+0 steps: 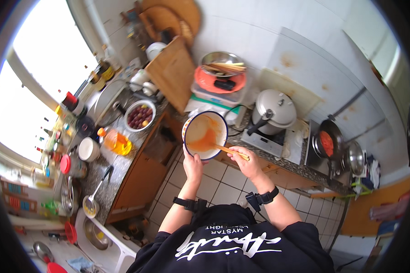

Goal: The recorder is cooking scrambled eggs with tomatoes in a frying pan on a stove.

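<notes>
My left hand (193, 165) holds a blue-rimmed enamel bowl (195, 128) by its lower side, tipped so that its inside faces me. An orange-red liquid or residue (205, 140) coats part of the bowl's inner wall. In my right hand (245, 161) is a pair of wooden chopsticks (233, 152), their tips inside the bowl against the orange smear. The bowl is held in the air over the tiled floor, in front of the corner of the counter. Fingers of the left hand behind the bowl are hidden.
A pressure cooker (274, 108) stands on a cooktop to the right. Farther right, a black wok (335, 136) holds red food (326, 143). On the left counter are a bowl of dark red fruit (140, 116), an oil bottle (117, 142) and a ladle (96, 191). A cutting board (173, 73) leans behind.
</notes>
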Available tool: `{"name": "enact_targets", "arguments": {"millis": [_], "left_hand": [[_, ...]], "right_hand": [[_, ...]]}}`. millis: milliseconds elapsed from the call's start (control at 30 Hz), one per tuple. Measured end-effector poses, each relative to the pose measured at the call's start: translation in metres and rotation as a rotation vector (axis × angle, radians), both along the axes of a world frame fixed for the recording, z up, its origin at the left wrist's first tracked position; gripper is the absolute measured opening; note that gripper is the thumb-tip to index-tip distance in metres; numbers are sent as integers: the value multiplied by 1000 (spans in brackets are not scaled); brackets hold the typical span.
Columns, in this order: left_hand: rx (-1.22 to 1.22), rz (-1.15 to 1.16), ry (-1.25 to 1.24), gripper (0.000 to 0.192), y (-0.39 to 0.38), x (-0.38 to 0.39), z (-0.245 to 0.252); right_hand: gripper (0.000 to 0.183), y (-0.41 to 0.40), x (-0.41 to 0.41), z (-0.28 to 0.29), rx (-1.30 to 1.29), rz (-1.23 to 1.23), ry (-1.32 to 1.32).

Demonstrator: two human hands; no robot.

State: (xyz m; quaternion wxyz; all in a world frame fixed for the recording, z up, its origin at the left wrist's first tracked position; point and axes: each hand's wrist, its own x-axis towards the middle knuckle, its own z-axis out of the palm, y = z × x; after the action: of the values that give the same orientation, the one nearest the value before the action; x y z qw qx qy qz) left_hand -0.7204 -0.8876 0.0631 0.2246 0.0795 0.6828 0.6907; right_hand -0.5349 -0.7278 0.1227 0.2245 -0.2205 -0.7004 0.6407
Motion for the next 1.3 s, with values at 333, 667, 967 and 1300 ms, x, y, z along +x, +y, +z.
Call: {"name": "enact_targets", "arguments": {"millis": [333,667,967,1300], "left_hand": [[-60,-406,116,67,326,298,23],[-101,-776,164,61,616,553,58],[-333,-1002,546,70,817,643,42],[-366,-1064,788,81,932,749,25]], "right_hand": [[25,254,361,5,35,-356,12],[23,449,633,16,181,-704,-4],[29,587,711,-17,-158,-916,76],[35,684,813,-52,-347,-1015,151]]}}
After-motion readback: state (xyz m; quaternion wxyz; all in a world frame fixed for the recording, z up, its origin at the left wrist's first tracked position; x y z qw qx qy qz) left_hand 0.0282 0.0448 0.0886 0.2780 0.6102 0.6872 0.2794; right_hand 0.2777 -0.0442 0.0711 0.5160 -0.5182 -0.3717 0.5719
